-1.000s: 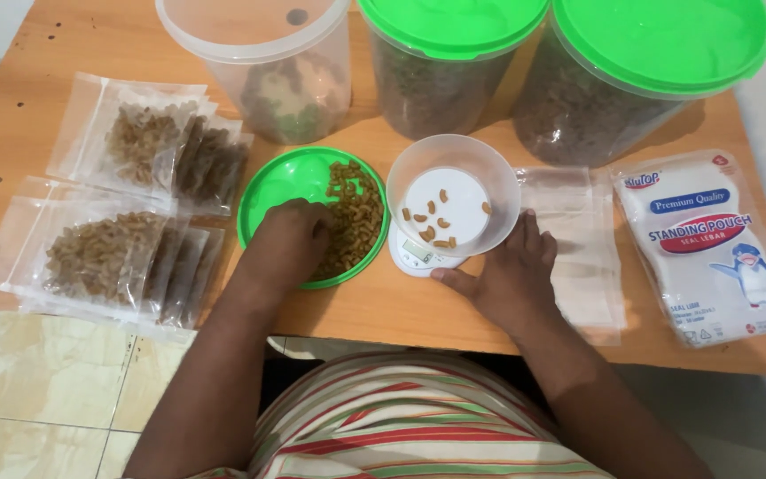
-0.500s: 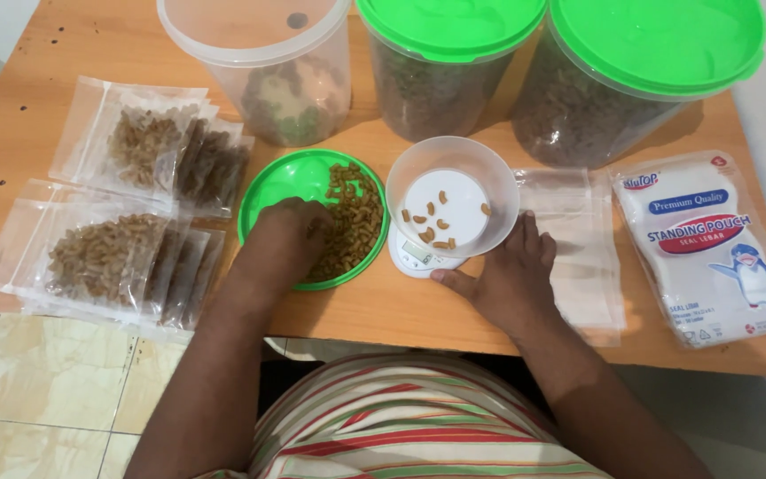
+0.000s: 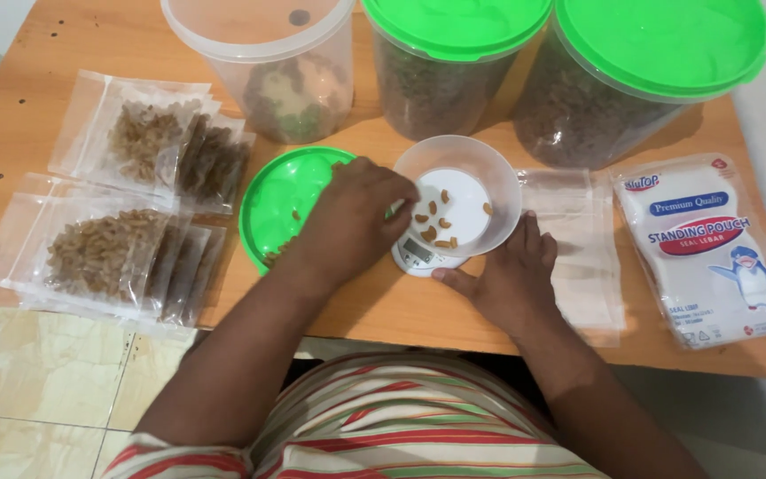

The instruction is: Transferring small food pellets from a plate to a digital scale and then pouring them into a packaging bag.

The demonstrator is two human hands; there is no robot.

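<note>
The left hand (image 3: 352, 217) pinched brown pellets at the clear round plastic bowl's (image 3: 500, 182) rim near the wooden table's (image 3: 46, 53) front edge, while the right hand (image 3: 511, 279) lay open beside the small white scale (image 3: 414, 257).

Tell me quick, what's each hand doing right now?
Left hand: fingers bunched at the clear bowl rim; any pellets hidden.
Right hand: open, resting beside the small scale.

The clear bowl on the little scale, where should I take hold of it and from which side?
Grip the clear bowl by its flared rim on the far side, coming down from above. The left hand covers the left edge, the right hand rests at the near right, and the wall tapers down to the small scale, so the open rim probably offers the surest hold.
</note>
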